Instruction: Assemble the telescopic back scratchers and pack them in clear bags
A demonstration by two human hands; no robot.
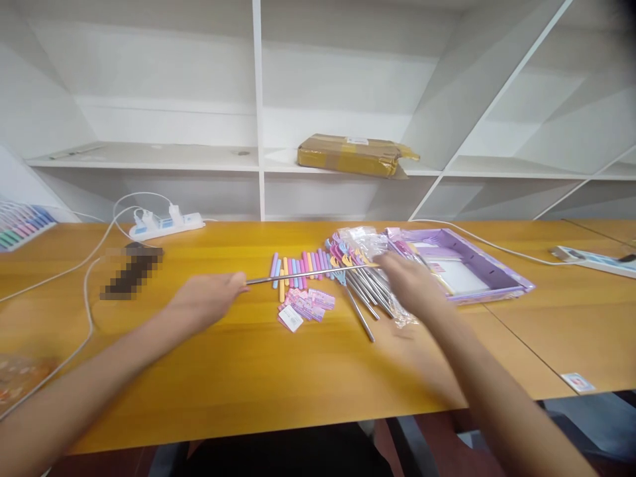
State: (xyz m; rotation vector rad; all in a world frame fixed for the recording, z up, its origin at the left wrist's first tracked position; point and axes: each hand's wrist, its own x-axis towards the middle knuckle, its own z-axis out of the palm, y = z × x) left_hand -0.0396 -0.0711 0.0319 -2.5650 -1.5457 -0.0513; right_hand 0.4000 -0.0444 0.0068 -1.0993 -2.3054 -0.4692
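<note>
Between my two hands stretches a thin metal back scratcher rod [303, 273], held almost level above the table. My left hand [213, 298] is closed round its left end. At the other end, where a bit of yellow shows, my right hand [400, 278] is closed too; its fingers are blurred and hide the tip. Beneath the rod lies a row of coloured plastic handle tubes [304, 266], in pink, purple, blue and yellow. Just in front of them are pink and purple printed cards [311, 305]. Several back scratchers [365, 291] with metal shafts and pastel claw heads are piled near my right hand.
A purple open box [497, 278] stands right of the pile, beside crumpled clear plastic bags [360, 236]. Power strips [166, 225] with white cables lie at the back left and far right. A taped cardboard box [348, 154] rests on the white shelf [199, 156].
</note>
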